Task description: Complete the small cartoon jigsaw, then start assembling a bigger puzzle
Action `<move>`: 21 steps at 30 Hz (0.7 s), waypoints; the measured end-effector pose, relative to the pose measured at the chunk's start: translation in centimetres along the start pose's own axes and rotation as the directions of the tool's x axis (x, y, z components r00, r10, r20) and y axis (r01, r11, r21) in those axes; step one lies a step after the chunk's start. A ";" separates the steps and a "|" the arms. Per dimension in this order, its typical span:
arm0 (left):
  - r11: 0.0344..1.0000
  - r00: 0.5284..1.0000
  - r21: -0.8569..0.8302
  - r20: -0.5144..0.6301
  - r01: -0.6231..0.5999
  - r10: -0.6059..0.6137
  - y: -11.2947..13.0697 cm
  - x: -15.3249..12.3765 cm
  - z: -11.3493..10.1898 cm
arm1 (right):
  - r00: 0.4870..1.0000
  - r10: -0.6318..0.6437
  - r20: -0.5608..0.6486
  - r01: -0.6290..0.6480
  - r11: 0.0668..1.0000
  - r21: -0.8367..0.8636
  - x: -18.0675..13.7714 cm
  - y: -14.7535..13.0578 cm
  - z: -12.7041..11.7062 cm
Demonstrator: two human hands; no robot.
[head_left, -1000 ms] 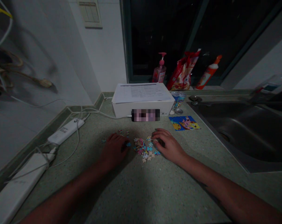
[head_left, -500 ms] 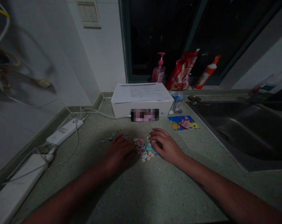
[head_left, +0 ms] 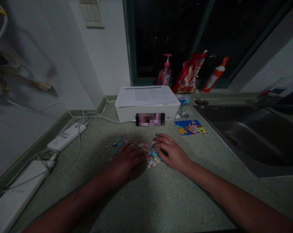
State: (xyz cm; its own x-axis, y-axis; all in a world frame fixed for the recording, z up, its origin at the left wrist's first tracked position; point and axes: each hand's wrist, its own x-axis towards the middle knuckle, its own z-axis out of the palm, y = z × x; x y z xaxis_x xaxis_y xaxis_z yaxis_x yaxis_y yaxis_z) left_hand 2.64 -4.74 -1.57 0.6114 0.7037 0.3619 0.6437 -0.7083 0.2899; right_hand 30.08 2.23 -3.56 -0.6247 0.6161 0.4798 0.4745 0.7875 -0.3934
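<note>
Grip on both sides loose, left hand and right hand curved open and palm-down with no piece clearly pinched, flanking a heap of small jigsaw pieces on the speckled green tabletop, as if penning it between them.

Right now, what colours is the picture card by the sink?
Picture card: blue, with pink figure and yellow; best in the head view.

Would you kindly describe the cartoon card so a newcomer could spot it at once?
Start at the steel sink on the right. Just left of its rim lies a flat blue card, its bright cartoon figures unlike the loose puzzle pieces nearby.
</note>
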 end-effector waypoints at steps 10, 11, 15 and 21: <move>0.999 0.998 0.027 0.058 -0.027 0.025 0.4 0.0 0.0 | 0.993 -0.077 0.085 0.075 0.997 0.025 0.0 -1.1 -0.1; 0.999 0.998 0.028 0.066 -0.026 0.024 0.4 0.1 -0.1 | 0.993 -0.077 0.092 0.075 0.997 0.024 0.0 -1.1 -0.1; 1.000 0.997 0.017 0.072 -0.023 0.021 0.4 0.1 -0.3 | 0.991 -0.071 0.114 0.069 0.997 0.022 -0.1 -1.1 -0.1; 0.999 0.997 -0.009 0.069 -0.034 0.035 0.5 0.2 -0.3 | 0.992 -0.026 0.123 0.024 1.000 0.020 -0.1 -1.2 -0.5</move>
State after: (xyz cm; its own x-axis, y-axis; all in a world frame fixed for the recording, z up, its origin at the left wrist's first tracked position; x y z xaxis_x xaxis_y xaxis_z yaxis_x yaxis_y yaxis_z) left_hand 2.90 -4.98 -1.06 0.6638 0.6808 0.3097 0.6183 -0.7325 0.2848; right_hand 29.85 1.21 -2.73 -0.7083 0.5886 0.3898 0.4473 0.8013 -0.3972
